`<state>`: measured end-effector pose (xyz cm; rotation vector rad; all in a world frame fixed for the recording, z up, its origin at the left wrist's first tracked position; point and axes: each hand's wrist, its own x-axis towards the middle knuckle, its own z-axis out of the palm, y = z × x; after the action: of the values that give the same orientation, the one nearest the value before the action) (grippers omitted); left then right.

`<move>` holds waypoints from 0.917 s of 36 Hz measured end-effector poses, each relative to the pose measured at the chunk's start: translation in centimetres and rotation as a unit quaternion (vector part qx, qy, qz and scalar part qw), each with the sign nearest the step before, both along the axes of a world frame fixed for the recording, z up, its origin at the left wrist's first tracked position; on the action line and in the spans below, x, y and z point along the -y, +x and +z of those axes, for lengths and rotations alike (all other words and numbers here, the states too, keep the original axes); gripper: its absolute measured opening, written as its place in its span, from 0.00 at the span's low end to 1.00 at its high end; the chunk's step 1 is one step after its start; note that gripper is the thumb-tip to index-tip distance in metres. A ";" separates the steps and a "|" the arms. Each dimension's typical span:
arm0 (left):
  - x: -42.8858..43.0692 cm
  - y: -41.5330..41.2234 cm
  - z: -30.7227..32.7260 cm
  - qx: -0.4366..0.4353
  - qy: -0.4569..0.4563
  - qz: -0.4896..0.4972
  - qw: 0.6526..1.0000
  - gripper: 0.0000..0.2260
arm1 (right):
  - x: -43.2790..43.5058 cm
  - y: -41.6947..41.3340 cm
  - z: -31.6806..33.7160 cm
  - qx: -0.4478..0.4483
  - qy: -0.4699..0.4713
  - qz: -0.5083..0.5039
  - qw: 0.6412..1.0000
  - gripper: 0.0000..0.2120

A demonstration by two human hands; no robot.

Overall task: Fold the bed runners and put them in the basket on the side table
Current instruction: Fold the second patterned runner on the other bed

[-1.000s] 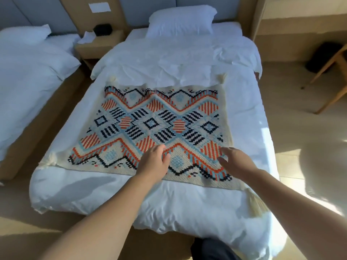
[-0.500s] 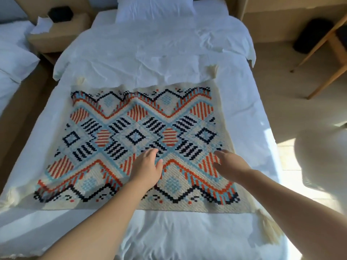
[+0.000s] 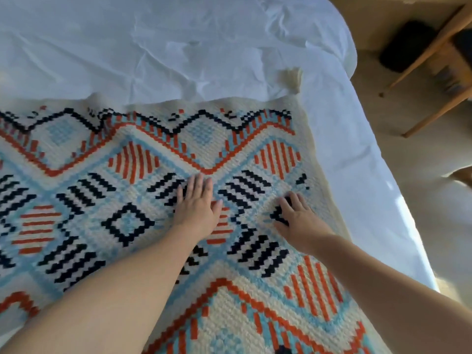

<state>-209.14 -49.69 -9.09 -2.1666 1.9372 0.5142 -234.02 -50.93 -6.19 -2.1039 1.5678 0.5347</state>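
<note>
While both forearms reach forward, left hand (image 3: 196, 209) lies flat on the bed runner (image 3: 132, 154), fingers straight, grasping nothing. Right hand (image 3: 300, 219) rests near it, fingers spread and slightly bent, also released. Runner lies spread over white duvet (image 3: 178, 47), corner tassel (image 3: 291, 77) at the far edge. Wooden chair legs (image 3: 434, 85) stand on beige floor (image 3: 421, 175) to the right.

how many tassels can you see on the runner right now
1. A cream tassel lies at the far right corner of the bed runner, resting on the white sheet. The other corners fall outside the frame, so more tassels may be hidden.
</note>
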 end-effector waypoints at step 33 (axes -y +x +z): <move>5.8 1.5 -10.0 -0.015 -0.107 -0.036 0.993 0.31 | 32.2 3.9 0.2 -0.100 -0.223 -0.046 0.969 0.06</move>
<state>-207.67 -55.50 -19.06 -2.2124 2.1688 0.3430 -230.12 -83.15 -5.95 -2.3368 2.0476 0.3980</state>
